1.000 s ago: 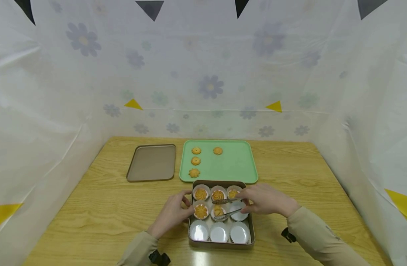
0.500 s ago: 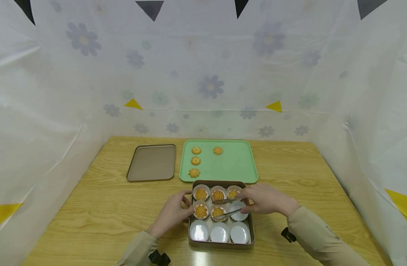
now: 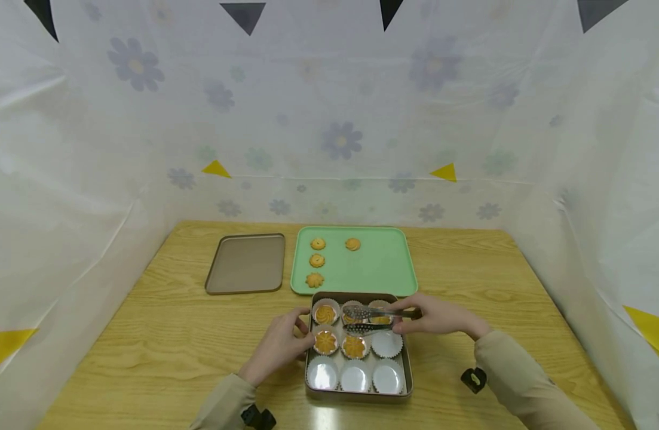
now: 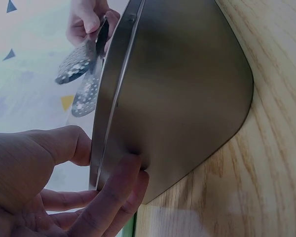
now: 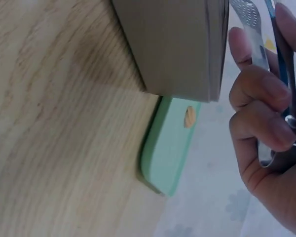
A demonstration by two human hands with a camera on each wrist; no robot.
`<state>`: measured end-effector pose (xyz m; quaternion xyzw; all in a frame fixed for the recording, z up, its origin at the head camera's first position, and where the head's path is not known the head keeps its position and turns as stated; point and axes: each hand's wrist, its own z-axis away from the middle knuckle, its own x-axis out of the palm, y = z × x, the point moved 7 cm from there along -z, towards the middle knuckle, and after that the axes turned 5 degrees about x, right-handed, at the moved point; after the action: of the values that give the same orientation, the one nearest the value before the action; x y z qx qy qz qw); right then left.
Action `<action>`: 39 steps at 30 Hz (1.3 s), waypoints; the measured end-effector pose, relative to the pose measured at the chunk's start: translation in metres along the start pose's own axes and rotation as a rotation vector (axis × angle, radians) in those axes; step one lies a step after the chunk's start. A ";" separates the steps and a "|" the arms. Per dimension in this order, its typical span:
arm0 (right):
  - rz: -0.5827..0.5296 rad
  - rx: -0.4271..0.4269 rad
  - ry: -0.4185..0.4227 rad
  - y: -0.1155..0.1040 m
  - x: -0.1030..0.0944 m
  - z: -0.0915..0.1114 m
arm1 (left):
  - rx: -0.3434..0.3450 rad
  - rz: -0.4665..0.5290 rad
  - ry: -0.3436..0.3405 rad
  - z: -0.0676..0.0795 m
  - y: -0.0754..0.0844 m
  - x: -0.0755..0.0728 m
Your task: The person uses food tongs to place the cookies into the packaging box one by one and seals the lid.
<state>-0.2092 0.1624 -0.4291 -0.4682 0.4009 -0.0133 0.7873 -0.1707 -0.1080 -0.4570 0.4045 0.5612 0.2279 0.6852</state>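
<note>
A flowered white sheet [image 3: 200,131] walls in a wooden tabletop [image 3: 146,340]. The left hand [image 3: 283,340] grips the side of a deep pan [image 3: 356,396] near the front edge; the right hand [image 3: 437,316] grasps tongs [image 3: 361,312] above it, their arms parted. Best, I judge, to brace the pan and raise the tongs straight, brushing nothing. Nine paper cups [image 3: 386,376] sit inside, five apparently with cookies [image 3: 353,347], though the tongs partly hide two. The green tray [image 3: 380,263] carries four more; one brown tray [image 3: 245,263] lies left.
</note>
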 end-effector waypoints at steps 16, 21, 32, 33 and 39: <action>-0.422 0.242 0.259 0.046 -0.029 -0.016 | 0.000 -0.009 -0.001 0.000 0.000 -0.001; -0.316 0.325 0.360 0.049 -0.046 -0.030 | -0.002 -0.006 0.000 0.000 0.000 -0.001; 0.051 0.477 0.351 0.050 -0.072 -0.084 | 0.010 -0.013 0.007 0.000 0.000 -0.001; 0.070 0.483 0.347 0.049 -0.073 -0.088 | 0.010 -0.011 0.007 0.000 0.000 -0.001; 0.172 0.514 0.358 0.049 -0.078 -0.106 | 0.009 -0.012 0.003 -0.001 -0.001 0.000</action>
<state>-0.3479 0.1437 -0.4428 -0.2088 0.5547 -0.1295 0.7949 -0.1718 -0.1086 -0.4576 0.4039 0.5658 0.2216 0.6838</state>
